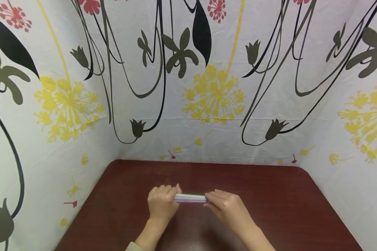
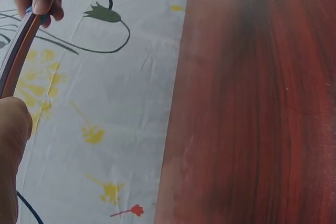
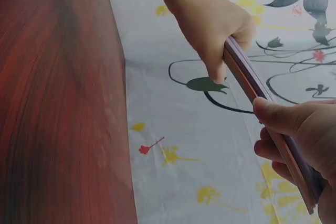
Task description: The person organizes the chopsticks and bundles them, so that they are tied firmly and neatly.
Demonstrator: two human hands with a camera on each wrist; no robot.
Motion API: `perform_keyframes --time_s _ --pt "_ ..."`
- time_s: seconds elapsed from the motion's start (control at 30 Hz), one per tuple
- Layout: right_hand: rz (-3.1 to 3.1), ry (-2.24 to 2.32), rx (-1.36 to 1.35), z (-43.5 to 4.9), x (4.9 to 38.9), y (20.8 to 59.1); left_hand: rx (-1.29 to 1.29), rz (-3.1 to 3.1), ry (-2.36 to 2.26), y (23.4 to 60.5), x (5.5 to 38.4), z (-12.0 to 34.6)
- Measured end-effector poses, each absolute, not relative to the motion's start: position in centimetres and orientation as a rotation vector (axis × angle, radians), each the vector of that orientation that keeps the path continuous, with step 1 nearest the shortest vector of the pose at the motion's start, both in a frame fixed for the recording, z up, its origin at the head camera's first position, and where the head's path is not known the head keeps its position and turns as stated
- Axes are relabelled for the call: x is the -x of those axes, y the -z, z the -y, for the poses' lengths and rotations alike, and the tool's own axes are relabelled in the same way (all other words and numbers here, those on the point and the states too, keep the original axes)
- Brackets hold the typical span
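A slim, straight bundle of long pen-like sticks (image 1: 191, 198), striped pale and lilac, spans the gap between my two hands above the table. My left hand (image 1: 163, 202) grips one end, its fingers curled round it. At the other end my right hand (image 1: 227, 209) pinches the bundle between thumb and fingers. In the right wrist view, the sticks (image 3: 244, 72) show purple and orange-brown sides, and one end extends past the right hand (image 3: 310, 129). A bit of blue shows by the right fingers in the left wrist view. The exact kind of stick cannot be told.
Beneath the hands lies a dark red wood-grain table (image 1: 128, 177) with rounded far corners. A white cloth (image 1: 213, 146) printed with yellow, red, grey and black flowers hangs behind it and along both sides.
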State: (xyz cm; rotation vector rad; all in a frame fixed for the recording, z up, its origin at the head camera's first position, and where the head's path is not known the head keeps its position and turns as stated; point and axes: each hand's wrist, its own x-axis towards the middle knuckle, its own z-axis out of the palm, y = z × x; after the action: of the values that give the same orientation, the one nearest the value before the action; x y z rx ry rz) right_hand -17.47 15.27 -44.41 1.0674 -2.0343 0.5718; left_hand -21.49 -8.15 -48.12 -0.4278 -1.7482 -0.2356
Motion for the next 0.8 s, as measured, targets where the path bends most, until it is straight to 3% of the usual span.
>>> perform_keyframes --time_s 0.8 --pt "2.009 -0.552 -1.132 -13.2 17.2 45.1 0.502 1.758 0.203 48.2 21.0 7.4"
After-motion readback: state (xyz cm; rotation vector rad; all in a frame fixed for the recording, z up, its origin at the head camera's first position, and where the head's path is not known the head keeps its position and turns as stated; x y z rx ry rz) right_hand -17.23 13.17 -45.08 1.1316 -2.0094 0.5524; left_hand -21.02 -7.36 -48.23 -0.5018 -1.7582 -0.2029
